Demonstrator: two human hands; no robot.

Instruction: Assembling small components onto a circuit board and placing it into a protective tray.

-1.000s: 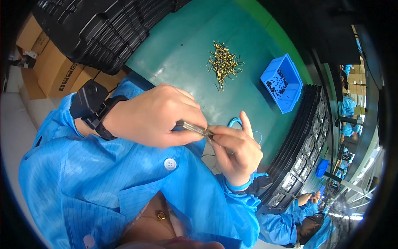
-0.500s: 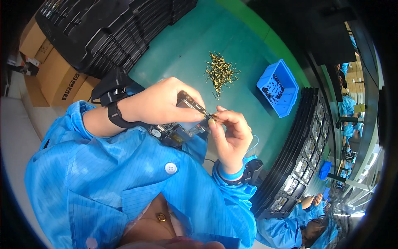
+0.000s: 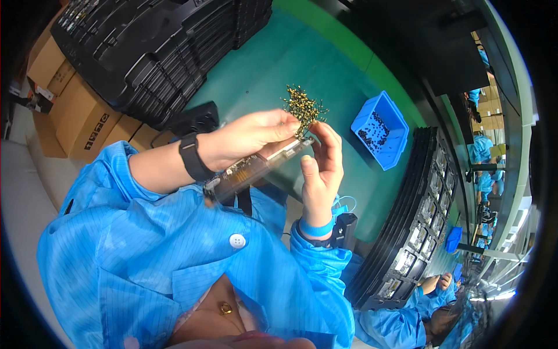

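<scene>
My left hand (image 3: 241,139) grips a circuit board (image 3: 247,176), which is tilted edge-up and blurred by motion. The fingers press along its upper edge, and a metal connector strip shows at the far right end. Beside that end is my right hand (image 3: 324,174), with thumb and curved fingers apart and nothing visible between them. Its fingertips are close to the board's corner; whether they touch it I cannot tell. Just beyond both hands lies a heap of small black and yellow leaded parts (image 3: 303,106) on the green mat (image 3: 256,75).
A blue bin (image 3: 381,131) with small black pieces stands at the right. Stacked black trays holding boards (image 3: 415,232) run along the right edge. More black trays (image 3: 157,58) rise at the upper left, near cardboard boxes (image 3: 81,116). A co-worker's hands (image 3: 437,283) show at lower right.
The board has turned from showing its face to a steep edge-on tilt. My right thumb and fingers have spread from their pinch at its corner. Both hands have moved slightly farther up the mat.
</scene>
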